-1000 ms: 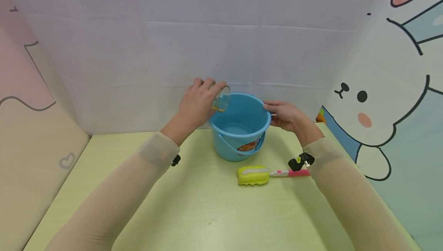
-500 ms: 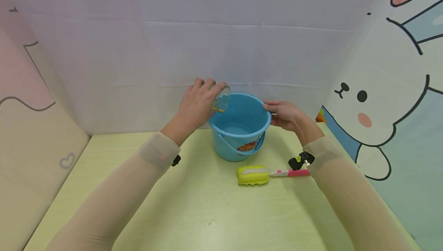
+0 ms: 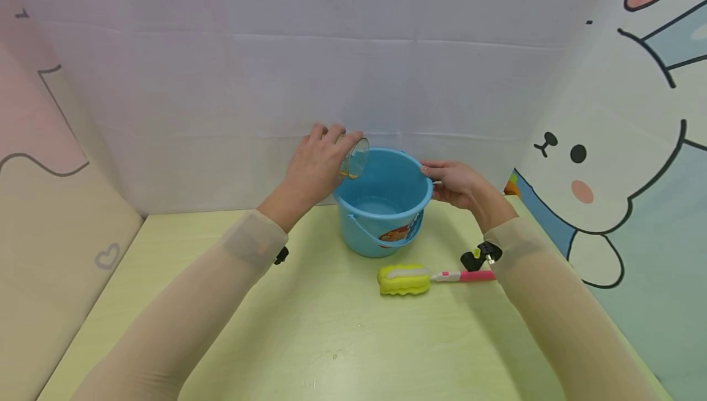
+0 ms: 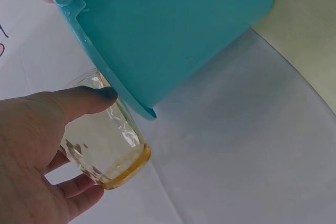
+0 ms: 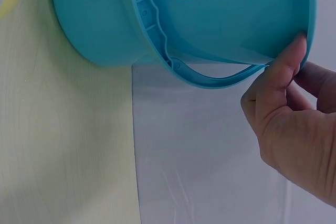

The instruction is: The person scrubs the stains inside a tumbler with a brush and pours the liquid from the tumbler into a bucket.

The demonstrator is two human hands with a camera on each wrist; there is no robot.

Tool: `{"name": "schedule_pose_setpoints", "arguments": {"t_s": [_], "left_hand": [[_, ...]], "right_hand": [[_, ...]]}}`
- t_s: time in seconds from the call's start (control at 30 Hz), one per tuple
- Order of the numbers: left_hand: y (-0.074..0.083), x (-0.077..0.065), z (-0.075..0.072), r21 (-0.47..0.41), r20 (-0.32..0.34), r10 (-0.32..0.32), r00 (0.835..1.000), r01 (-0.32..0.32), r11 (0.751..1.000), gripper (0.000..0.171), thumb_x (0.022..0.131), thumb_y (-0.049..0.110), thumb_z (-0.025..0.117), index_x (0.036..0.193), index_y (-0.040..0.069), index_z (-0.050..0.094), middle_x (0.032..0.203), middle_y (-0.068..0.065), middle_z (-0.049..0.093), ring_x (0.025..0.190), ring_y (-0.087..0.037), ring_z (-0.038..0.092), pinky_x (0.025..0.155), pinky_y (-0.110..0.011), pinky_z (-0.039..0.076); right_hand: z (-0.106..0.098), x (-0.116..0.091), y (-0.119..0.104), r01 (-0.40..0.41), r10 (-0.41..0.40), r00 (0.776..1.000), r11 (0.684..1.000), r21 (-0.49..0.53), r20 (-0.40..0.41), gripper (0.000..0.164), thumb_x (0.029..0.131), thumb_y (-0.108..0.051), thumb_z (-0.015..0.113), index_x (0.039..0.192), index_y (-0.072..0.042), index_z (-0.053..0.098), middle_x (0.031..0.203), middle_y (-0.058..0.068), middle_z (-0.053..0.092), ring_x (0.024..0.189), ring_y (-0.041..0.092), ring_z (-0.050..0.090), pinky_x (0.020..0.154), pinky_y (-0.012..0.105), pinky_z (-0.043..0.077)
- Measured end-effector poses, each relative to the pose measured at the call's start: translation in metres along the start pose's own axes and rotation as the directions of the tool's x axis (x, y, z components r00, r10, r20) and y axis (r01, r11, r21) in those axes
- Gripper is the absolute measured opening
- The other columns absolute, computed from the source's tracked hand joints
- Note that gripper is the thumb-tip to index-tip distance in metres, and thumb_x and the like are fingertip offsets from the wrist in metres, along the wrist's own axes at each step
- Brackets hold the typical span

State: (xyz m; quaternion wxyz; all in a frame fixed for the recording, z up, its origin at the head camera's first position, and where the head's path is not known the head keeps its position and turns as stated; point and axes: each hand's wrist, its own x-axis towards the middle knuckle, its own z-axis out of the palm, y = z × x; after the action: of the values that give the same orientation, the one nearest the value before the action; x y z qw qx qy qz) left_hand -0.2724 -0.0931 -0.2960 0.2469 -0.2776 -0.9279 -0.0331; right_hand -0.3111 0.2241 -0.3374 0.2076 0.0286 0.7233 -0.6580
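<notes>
My left hand [image 3: 315, 164] grips a clear glass cup [image 3: 356, 159] with an amber-tinted base. Tilted on its side, the cup has its mouth over the left rim of a light blue bucket [image 3: 364, 236]. In the left wrist view the glass [image 4: 105, 142] lies along the outer rim, thumb on one side and fingers on the other. At the bucket's right rim, my right hand [image 3: 459, 186] pinches the edge between thumb and fingers. The bucket stands upright, its handle [image 5: 205, 80] hanging down. Whether liquid lies in the bucket, I cannot tell.
A sponge brush [image 3: 404, 280] with a yellow head and a pink-and-white handle lies on the pale wooden table [image 3: 331, 327], in front of the bucket. White cloth [image 3: 248, 94] hangs behind, and printed cloth [image 3: 624, 204] borders the right side.
</notes>
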Motion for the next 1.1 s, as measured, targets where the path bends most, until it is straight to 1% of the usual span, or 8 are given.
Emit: {"name": "schedule_pose_setpoints", "arguments": {"t_s": [0.2, 0.4, 0.67, 0.93, 1.1], "left_hand": [[-0.0006, 0.0000, 0.0013, 0.016, -0.009, 0.012, 1.000, -0.012, 1.000, 0.071, 0.088, 0.007, 0.082, 0.153, 0.019, 0.054, 0.141, -0.014, 0.058, 0.125, -0.041, 0.052, 0.091, -0.052, 0.057], [-0.0001, 0.0000, 0.0012, 0.022, -0.022, 0.024, 0.999, -0.023, 0.999, 0.071, 0.087, 0.009, 0.086, 0.151, 0.018, 0.056, 0.140, -0.015, 0.059, 0.125, -0.042, 0.053, 0.091, -0.052, 0.058], [-0.0002, 0.0011, 0.0022, 0.032, -0.027, 0.030, 0.999, -0.029, 0.999, 0.067, 0.090, 0.001, 0.075, 0.151, 0.020, 0.056, 0.140, -0.014, 0.059, 0.124, -0.041, 0.052, 0.090, -0.052, 0.057], [0.0000, 0.0016, 0.0027, 0.033, -0.037, 0.041, 0.998, -0.039, 0.999, 0.063, 0.093, 0.001, 0.073, 0.151, 0.020, 0.056, 0.140, -0.015, 0.060, 0.125, -0.041, 0.052, 0.092, -0.052, 0.057], [0.0000, 0.0014, 0.0031, 0.039, -0.055, 0.054, 0.997, -0.051, 0.998, 0.059, 0.096, -0.001, 0.067, 0.150, 0.020, 0.057, 0.139, -0.015, 0.060, 0.124, -0.041, 0.053, 0.090, -0.052, 0.058]], "right_hand": [[0.0002, -0.0003, -0.0004, -0.003, 0.003, 1.000, 1.000, 0.002, 0.003, 0.053, 0.112, -0.028, 0.055, 0.161, -0.009, 0.046, 0.124, 0.009, 0.063, 0.086, 0.013, 0.068, 0.072, 0.021, 0.059], [0.0000, -0.0001, -0.0006, -0.001, 0.001, 1.000, 1.000, -0.008, 0.005, 0.053, 0.113, -0.028, 0.054, 0.161, -0.010, 0.046, 0.125, 0.009, 0.063, 0.086, 0.013, 0.068, 0.071, 0.020, 0.058], [0.0002, -0.0001, -0.0007, -0.001, 0.001, 1.000, 1.000, -0.007, 0.004, 0.052, 0.113, -0.028, 0.054, 0.161, -0.009, 0.046, 0.128, 0.011, 0.060, 0.087, 0.013, 0.067, 0.072, 0.020, 0.058], [0.0005, -0.0004, -0.0004, 0.004, -0.004, 1.000, 1.000, -0.015, 0.003, 0.052, 0.113, -0.028, 0.053, 0.161, -0.009, 0.046, 0.129, 0.011, 0.060, 0.086, 0.013, 0.067, 0.072, 0.020, 0.058], [0.0005, -0.0003, 0.0001, 0.001, -0.001, 1.000, 1.000, -0.007, 0.003, 0.052, 0.113, -0.028, 0.053, 0.161, -0.009, 0.046, 0.127, 0.011, 0.060, 0.086, 0.013, 0.066, 0.072, 0.020, 0.058]]}}
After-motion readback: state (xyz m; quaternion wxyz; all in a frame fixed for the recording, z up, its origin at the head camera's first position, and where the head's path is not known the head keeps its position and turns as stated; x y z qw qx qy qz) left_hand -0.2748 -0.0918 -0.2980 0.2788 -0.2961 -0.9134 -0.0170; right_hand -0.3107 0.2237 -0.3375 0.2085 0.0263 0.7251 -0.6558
